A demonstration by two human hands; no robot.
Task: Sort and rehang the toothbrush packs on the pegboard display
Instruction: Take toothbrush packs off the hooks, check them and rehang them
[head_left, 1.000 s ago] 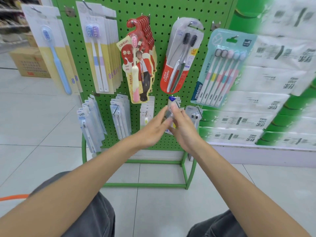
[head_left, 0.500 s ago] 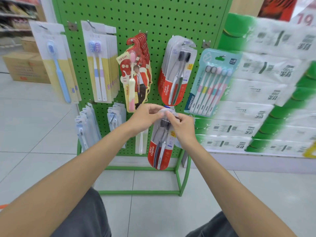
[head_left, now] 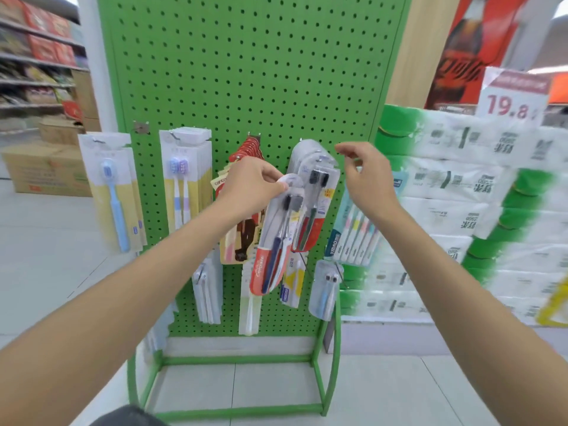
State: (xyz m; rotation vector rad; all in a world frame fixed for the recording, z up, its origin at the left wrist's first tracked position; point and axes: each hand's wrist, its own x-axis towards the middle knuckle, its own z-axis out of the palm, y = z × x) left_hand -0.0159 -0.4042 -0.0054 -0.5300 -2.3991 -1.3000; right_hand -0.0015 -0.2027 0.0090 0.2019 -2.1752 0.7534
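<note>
Pack (head_left: pixel 272 253) of two dark-bristled toothbrushes held before pegboard (head_left: pixel 246 72), 7 o'clock of matching pegged stack (head_left: pixel 315 195) | left hand (head_left: pixel 252 186) pinched its top | right hand (head_left: pixel 367 176) loosely spread, empty, 3 o'clock of stack

I see my left forearm (head_left: pixel 138 287) and right forearm (head_left: pixel 445 272) both bare, 2 uncovered arms before the green pegboard (head_left: pixel 246 72); below its base frame (head_left: pixel 236 359), dark grey trouser fabric (head_left: pixel 129 418) covers my knee.
</note>
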